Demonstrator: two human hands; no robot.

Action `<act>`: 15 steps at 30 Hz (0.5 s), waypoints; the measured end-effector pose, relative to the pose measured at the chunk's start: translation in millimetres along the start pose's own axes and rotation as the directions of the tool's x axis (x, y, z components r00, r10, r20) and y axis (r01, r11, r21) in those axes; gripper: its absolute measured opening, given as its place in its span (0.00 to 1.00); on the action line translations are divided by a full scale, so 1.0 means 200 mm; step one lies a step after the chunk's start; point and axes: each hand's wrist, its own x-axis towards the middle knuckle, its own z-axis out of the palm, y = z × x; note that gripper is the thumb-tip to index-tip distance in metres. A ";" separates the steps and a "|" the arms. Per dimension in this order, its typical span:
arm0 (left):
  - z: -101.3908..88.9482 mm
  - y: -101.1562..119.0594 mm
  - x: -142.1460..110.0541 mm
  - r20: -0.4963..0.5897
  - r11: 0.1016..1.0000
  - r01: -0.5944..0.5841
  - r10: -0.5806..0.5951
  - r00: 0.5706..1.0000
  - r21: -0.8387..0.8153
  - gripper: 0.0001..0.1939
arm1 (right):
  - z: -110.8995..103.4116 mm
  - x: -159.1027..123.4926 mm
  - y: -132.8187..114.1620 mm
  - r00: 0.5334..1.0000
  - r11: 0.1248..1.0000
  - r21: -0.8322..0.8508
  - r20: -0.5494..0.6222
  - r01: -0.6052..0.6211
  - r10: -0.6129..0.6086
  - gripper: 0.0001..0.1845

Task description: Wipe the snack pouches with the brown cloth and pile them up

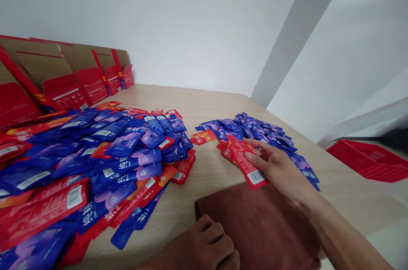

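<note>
My right hand (276, 168) grips a red sachet (247, 163) with a barcode label, thumb on top, at the near edge of a small pile of blue and red sachets (255, 132). My left hand (204, 246) lies curled in a loose fist at the table's front edge, touching the corner of a dark red cloth (264, 227); nothing shows in it. A large heap of blue and red sachets (95, 159) covers the left half of the wooden table (204, 100).
Flattened red and brown cartons (63, 79) lean against the white wall at the back left. A red tray (369, 160) sits off the table's right edge. A grey beam runs up the wall on the right.
</note>
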 end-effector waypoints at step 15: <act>0.09 -0.03 -0.06 -0.099 0.996 0.014 -0.006 0.995 0.089 0.16 | 1.11 0.49 -0.75 0.877 0.947 -0.081 0.411 0.310 -0.251 0.32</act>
